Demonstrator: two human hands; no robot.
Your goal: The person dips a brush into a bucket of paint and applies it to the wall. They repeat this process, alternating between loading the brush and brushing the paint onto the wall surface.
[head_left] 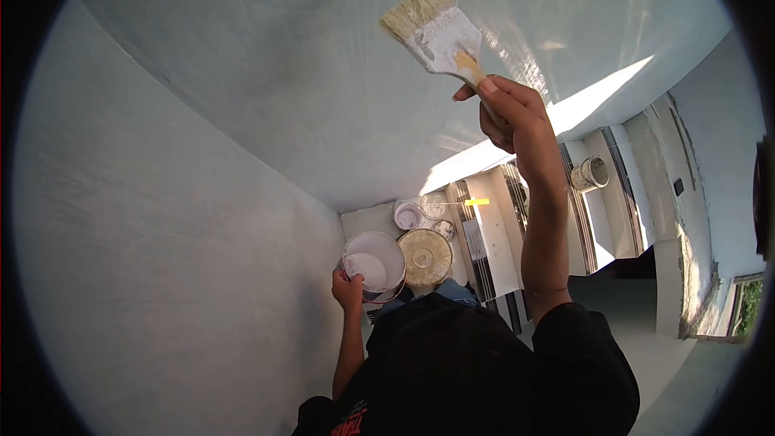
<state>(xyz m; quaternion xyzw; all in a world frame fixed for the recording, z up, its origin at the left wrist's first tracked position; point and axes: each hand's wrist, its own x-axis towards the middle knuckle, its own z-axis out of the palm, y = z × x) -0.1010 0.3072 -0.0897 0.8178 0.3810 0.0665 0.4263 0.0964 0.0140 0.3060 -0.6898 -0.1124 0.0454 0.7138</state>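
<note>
My right hand (508,111) is raised in front of the wall and wrapped round the handle of a wide paintbrush (440,32). The brush has pale yellowish bristles pointing up and to the left, and its base is crusted with white paint. Low on the left, my left hand (348,291) grips the rim of a paint bucket (391,254), thumb over the edge. Whitish paint shows inside the bucket, and a thin wire handle hangs at its near side. Close beside it lies a round, paint-stained lid (425,258).
Pale painted walls (202,218) meet in a corner on my left. Small paint containers (408,215) stand on the landing. Stairs (492,234) with dark striped edges run to the right, with another bucket (589,173) on one step. A yellow-handled tool (477,202) lies near the landing.
</note>
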